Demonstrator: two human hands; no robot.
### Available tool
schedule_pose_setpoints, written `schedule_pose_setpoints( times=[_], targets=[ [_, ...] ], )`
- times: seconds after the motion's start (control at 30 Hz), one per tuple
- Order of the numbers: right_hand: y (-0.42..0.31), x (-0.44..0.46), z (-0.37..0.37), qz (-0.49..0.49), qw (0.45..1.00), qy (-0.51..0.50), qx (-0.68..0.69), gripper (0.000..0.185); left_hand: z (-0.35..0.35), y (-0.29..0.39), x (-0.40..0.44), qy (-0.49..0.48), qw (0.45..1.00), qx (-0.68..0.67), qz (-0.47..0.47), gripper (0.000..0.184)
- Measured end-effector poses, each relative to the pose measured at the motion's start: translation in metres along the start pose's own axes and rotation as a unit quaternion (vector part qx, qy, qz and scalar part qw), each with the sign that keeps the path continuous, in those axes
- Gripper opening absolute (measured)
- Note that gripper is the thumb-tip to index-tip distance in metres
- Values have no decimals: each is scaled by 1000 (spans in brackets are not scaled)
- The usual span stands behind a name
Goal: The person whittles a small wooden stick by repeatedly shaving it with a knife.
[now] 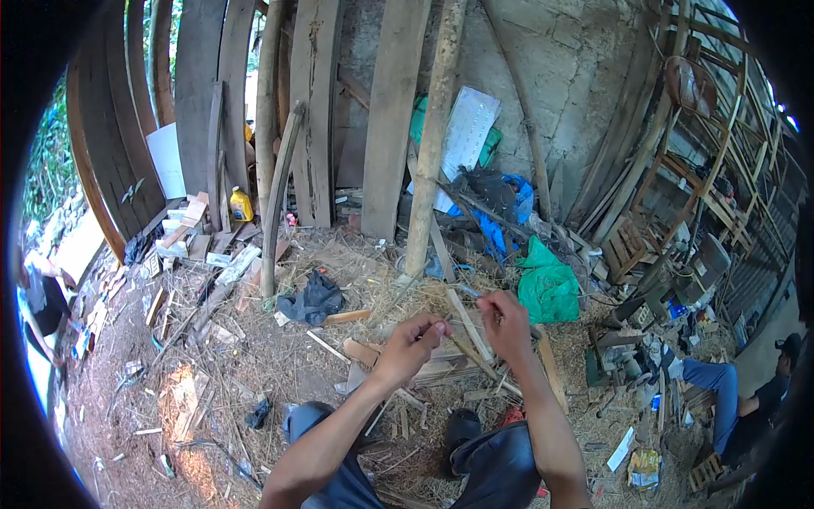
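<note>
My left hand is raised over the littered ground, thumb and fingers pinched together. Whatever lies in that pinch, if anything, is too small to make out. To its right and a little apart, my right hand has its fingers curled closed. A thin pale object sticks out from it to the upper left; its kind is unclear. Below both hands lie wooden sticks and strips, between and in front of my bent knees.
A green sack and a dark plastic bag lie ahead. A wooden pole stands before the wall. A yellow bottle is at left. Another person sits at right; part of a person shows at far left.
</note>
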State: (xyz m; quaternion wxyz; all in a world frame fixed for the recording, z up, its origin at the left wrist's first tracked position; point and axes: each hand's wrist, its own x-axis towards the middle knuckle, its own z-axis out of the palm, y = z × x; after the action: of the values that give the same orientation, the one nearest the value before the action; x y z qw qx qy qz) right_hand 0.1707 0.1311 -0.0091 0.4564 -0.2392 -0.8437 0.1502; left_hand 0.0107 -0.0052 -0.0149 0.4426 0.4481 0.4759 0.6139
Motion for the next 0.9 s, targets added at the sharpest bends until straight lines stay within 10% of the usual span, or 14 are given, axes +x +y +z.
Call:
schedule_pose_setpoints(
  times=[0.13, 0.33, 0.8, 0.9],
  targets=[
    [24, -3, -17, 147, 985, -17, -87, 7, 7, 1, -5, -37, 999, 11, 6, 22],
    [-37, -9, -6, -63, 998, -20, 23, 6, 6, -15, 4, 45, 994, 84, 45, 20],
    [-5, -1, 3, -86, 995, -30, -27, 9, 14, -7, 6, 34, 998, 43, 39, 20],
    [39, -5, -9, 69, 988, 50, -130, 11, 19, -2, -5, 1, 998, 59, -30, 21]
  ],
)
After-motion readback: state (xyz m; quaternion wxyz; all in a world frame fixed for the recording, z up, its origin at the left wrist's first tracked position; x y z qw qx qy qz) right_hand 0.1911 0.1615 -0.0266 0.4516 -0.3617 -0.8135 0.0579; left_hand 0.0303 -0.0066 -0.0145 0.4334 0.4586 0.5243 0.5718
